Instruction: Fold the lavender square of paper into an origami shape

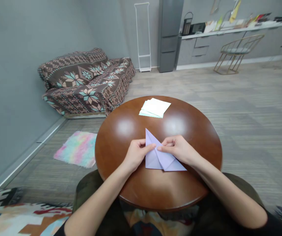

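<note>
A lilac sheet of origami paper (165, 160), folded into a triangle with a flap across its middle, is held just over the round table. My left hand (137, 152) pinches its left edge, thumb on top and fingers behind. On the slanted right edge, my right hand (176, 147) is closed with the thumb on the paper and the fingers curled beneath. Both thumbs nearly meet near the upper middle of the sheet. The fingertips behind the paper are hidden.
Pale paper sheets (155, 107) lie in a loose stack toward the far side of the brown round table (113, 141). Beyond it are a covered sofa (89, 82), a fluffy rug (78, 149), a fridge (170, 36) and a gold-framed chair (236, 50).
</note>
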A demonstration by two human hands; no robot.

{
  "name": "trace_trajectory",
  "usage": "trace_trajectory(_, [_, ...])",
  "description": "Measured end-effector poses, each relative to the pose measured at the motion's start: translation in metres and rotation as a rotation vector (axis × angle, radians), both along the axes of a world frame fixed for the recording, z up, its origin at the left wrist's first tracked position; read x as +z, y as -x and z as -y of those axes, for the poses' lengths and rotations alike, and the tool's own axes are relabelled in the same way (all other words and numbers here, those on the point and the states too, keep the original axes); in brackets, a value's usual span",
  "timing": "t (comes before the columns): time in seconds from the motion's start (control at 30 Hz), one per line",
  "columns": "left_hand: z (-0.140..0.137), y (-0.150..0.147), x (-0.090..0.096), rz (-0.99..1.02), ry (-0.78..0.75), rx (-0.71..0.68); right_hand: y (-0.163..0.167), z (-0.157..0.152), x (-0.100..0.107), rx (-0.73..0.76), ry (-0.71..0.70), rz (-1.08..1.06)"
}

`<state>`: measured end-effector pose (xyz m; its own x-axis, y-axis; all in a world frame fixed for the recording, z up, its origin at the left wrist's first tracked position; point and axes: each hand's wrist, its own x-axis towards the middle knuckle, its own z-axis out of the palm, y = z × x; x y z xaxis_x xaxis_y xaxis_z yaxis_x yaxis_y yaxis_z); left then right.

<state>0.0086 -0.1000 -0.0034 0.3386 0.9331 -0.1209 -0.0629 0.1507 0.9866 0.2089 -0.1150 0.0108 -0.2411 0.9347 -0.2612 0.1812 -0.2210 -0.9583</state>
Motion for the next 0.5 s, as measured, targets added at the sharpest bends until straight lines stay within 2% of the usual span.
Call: trace_trajectory(0.5, [0.0001, -0.0001, 0.0010, 0.073, 0.046, -0.010, 0.0011, 0.0012, -0.0058, 0.016, 0.025, -0.143])
